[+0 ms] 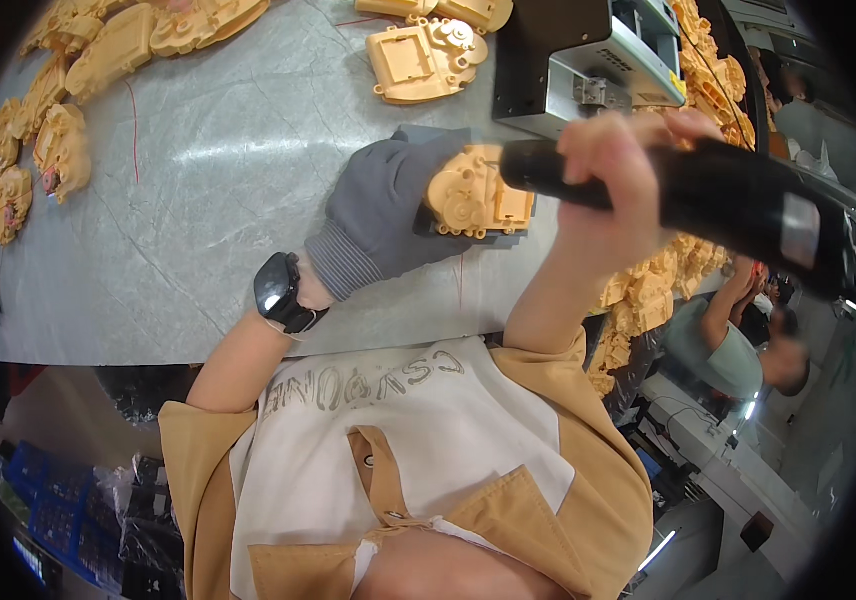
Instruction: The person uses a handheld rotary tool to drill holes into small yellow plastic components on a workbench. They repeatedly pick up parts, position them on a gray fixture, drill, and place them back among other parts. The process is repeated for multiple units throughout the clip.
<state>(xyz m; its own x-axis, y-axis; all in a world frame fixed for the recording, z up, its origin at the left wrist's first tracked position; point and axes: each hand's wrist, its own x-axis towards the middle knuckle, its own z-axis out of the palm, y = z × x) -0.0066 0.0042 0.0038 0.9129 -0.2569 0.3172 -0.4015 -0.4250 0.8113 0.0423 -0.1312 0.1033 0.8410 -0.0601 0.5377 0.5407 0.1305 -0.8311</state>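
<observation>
My gloved left hand [383,205] is closed around the left side of a yellow plastic housing [473,195], which has round bosses and a square recess. The housing sits on a dark block [503,240] on the table. In my bare right hand [613,175] is a thick black tool that looks like an electric screwdriver [738,205], slanting down from the right. Its narrower end lies over the housing's upper right part; I cannot tell whether it touches. The tip is not visible.
A grey and black box-shaped machine [613,65] stands just beyond my right hand. More yellow housings lie at the back [428,60], at the far left [113,50] and in a heap on the right [638,290]. Another person [728,345] is at the right.
</observation>
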